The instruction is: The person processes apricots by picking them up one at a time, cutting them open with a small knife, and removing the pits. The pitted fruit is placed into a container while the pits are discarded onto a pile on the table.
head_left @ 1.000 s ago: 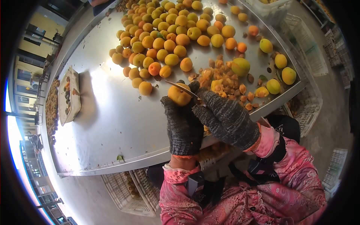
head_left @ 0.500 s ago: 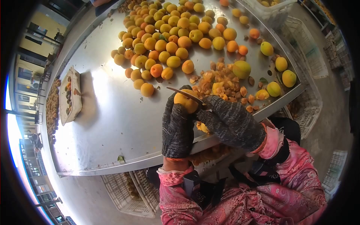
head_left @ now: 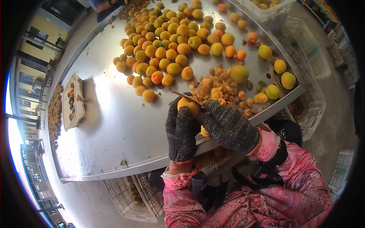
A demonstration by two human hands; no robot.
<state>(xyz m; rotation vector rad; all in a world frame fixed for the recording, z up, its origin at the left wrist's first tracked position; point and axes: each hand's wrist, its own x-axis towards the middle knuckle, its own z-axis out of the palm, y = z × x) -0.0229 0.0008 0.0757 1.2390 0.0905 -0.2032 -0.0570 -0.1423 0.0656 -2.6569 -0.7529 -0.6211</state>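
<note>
In the head view, the person's left hand (head_left: 182,131), in a dark knitted glove, is clasping a round orange apricot (head_left: 187,106) just above the table's (head_left: 114,125) near edge. Its fingers are wrapping the fruit from below, so the top is facing the blade. The right hand (head_left: 228,127), gloved alike, is gripping a thin knife (head_left: 186,97), its blade lying across the apricot's top. The table is bare, shining steel. A heap (head_left: 171,41) of smooth fruit is crowding its far side, and wrinkled pits (head_left: 224,89) are lying near the right edge.
</note>
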